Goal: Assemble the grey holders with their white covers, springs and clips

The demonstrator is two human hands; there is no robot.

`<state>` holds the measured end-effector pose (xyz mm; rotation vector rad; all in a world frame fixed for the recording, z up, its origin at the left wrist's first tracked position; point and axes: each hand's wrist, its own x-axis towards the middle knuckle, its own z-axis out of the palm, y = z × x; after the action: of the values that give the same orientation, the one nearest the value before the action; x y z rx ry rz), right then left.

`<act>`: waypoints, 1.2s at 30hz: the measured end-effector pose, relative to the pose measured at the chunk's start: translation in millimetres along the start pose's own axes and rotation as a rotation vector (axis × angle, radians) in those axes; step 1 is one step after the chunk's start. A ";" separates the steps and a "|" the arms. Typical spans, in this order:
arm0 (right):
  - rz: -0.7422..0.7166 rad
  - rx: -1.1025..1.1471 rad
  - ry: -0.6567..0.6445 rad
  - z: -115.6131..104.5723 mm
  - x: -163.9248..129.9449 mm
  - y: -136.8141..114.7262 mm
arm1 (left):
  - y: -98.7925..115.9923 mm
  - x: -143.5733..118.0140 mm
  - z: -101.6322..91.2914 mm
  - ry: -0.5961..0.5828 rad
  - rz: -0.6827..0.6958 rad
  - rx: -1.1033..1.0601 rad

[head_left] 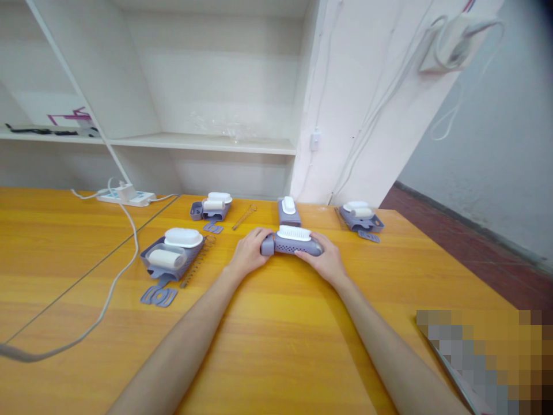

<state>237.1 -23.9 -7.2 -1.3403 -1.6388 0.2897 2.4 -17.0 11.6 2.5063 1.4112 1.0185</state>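
I see both hands meeting on a grey brush unit [292,244] that lies on the orange worktop [276,334], near its middle toward the 12 o'clock edge. Its long axis runs from 9 o'clock to 3 o'clock, with the squared end at 9 and the rounded end at 3; the white bristle pad [294,233] on top faces up. My left hand [249,252] has its grip curled around the squared end, and my right hand [324,258] has its grip wrapped around the rounded end, so both are pressed onto the unit. No brand or writing on it is readable. At 12 o'clock, just beyond it, a second grey unit [288,211] lies with its long axis pointing from 6 to 12. At 10 o'clock sit a disassembled set [171,253] with a spring [197,262] beside it, and farther off a smaller set [212,208]. At 2 o'clock lies another set [360,217]. A white power strip [126,196] rests at 10 o'clock, its cable [116,276] trailing across the worktop.
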 end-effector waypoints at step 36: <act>0.246 0.406 0.014 -12.8 11.0 2.7 | 4.3 0.1 5.4 0.032 0.053 -0.124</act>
<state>249.4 -18.3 3.2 -1.2217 -1.3131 0.7173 8.7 -18.2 9.1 2.4612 1.2550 1.1238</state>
